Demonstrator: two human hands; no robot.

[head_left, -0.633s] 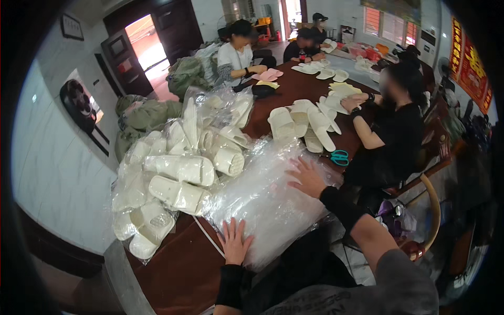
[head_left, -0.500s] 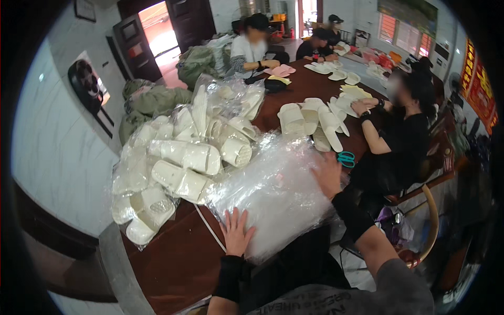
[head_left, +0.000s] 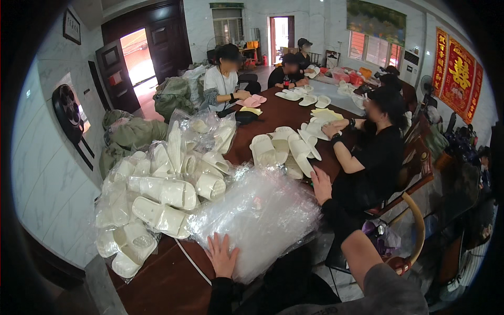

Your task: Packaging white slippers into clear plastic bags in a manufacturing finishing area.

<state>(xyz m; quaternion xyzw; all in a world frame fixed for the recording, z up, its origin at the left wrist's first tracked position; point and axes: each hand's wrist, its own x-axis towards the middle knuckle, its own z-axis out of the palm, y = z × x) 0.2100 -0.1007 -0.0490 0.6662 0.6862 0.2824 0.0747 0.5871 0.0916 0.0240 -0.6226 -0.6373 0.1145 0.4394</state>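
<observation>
A stack of clear plastic bags (head_left: 257, 215) lies flat at the near edge of the brown table. My left hand (head_left: 222, 256) rests on its lower left corner, fingers spread and flat. At the stack's far right corner is my right hand (head_left: 321, 185), fingers stretched out, holding nothing that I can see. Just beyond its fingertips lie loose cream slippers (head_left: 299, 152) in a bunch. To the left of the stack, cream slippers in clear bags (head_left: 163, 191) form a big heap.
Across the table's right side a person in black (head_left: 375, 142) handles cream slippers. Another person in white (head_left: 226, 81) sits far left by pink slippers (head_left: 253, 101). More people sit at the far end. Green sacks (head_left: 134, 134) lie left of the table; a wooden chair (head_left: 415, 226) stands right.
The view has tilted up, showing more of the room. My right hand has moved off the stack toward the loose slippers; the teal scissors near it are now out of sight. My left hand stays on the stack.
</observation>
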